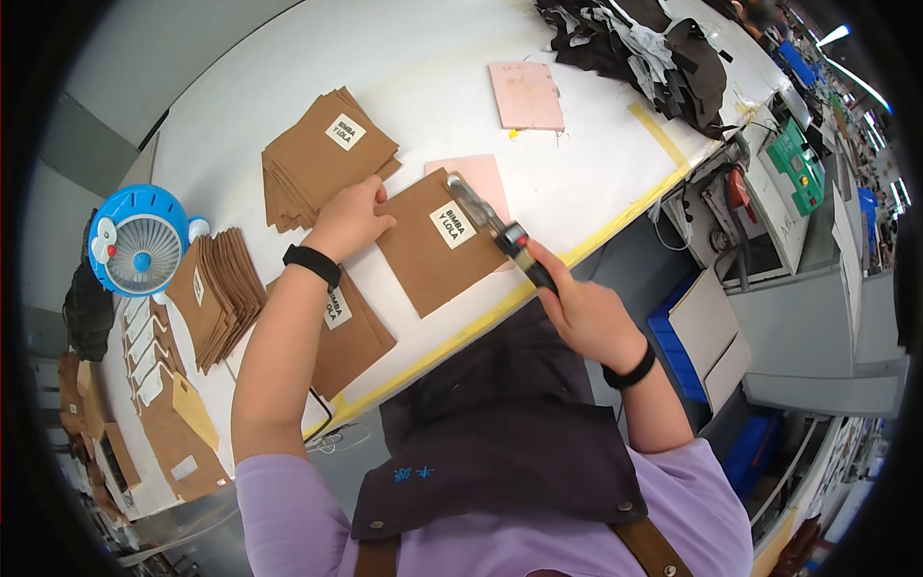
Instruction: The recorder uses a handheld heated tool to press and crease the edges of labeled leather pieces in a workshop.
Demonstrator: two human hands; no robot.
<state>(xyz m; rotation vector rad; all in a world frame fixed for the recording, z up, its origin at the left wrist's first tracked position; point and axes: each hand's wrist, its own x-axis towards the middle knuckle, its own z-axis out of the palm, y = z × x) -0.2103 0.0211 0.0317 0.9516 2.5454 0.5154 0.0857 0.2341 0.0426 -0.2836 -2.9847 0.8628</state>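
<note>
A flat brown panel (423, 260) with a white printed label lies before me near the table's front edge. My left hand (354, 219) is at its upper left side, with curled fingers and the thumb closed at the edge; the fingertips are partly hidden. My right hand (588, 313) grips the black handle of a hand tool (471, 200) with a long silvery metal head. That head lies over the panel's upper right edge, beside the label; whether it touches cannot be made out. Partly under the panel is a pink pad (486, 178). Another labelled brown panel (351, 351) lies beneath my left forearm.
Beyond my left hand is a stack of brown panels (322, 144), with another stack (216, 298) beside a blue fan (141, 240). A second pink pad (525, 96) and a dark scrap heap (663, 58) lie farther back. Yellow tape (615, 226) lines the table edge.
</note>
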